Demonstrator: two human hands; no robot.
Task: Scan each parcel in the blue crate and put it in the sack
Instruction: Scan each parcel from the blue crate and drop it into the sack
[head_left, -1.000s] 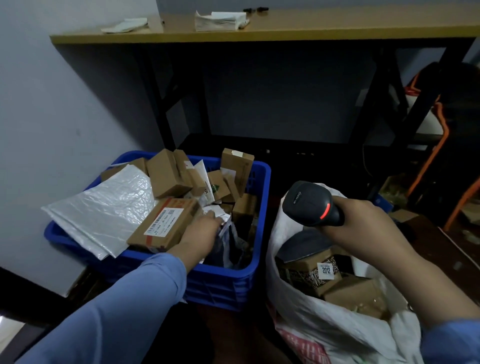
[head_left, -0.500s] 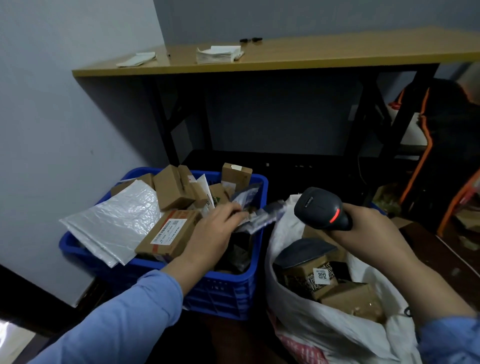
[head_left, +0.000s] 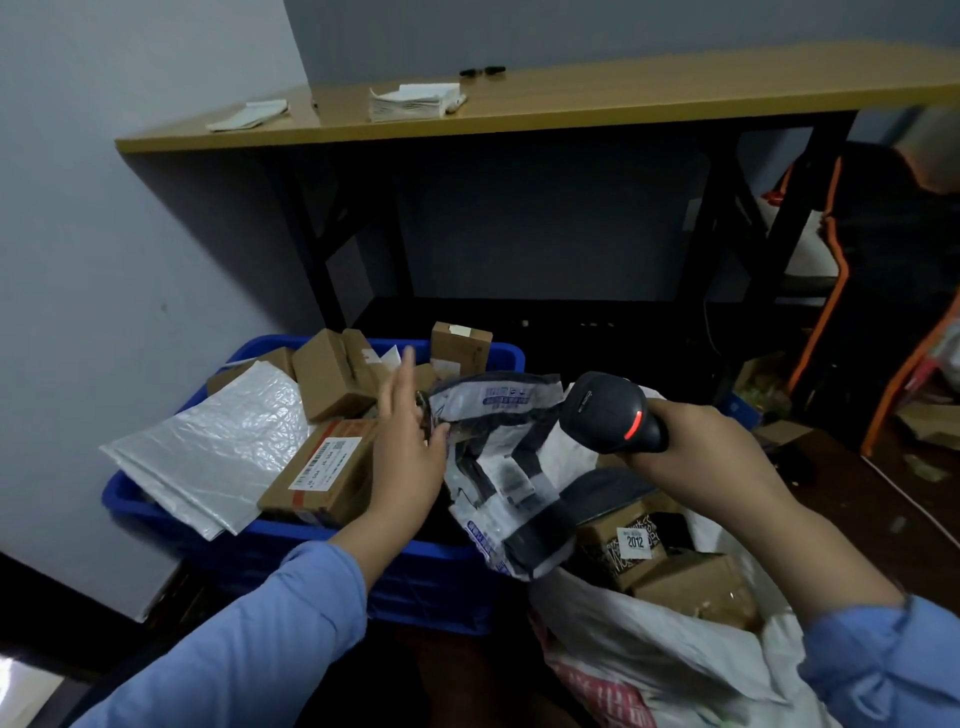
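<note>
My left hand is raised over the right part of the blue plastic crate, back toward me, fingers straight and slightly blurred. Its thumb lies against the left edge of a crumpled grey-and-white plastic mailer bag. I cannot tell whether the thumb pinches the bag against a finger behind it or only touches it. The mailer bag hangs across the crate's right rim and the near left edge of the white woven sack, its lower end drooping over the sack's mouth.

My right hand is wrapped round the handle of a black handheld barcode scanner, held above the sack's far edge. The scanner's head touches or nearly touches the mailer bag's right edge, and a red light glows on its side.

In the crate, a long brown cardboard box with a white printed label lies along the near rim, just left of my left wrist. A flat white bubble-wrap envelope spreads over the near left corner and overhangs the rim. More small brown cartons are piled toward the far side.

Inside the sack sits a patterned brown carton with a white "2012" sticker, with a plain carton beside it toward the near edge.
</note>
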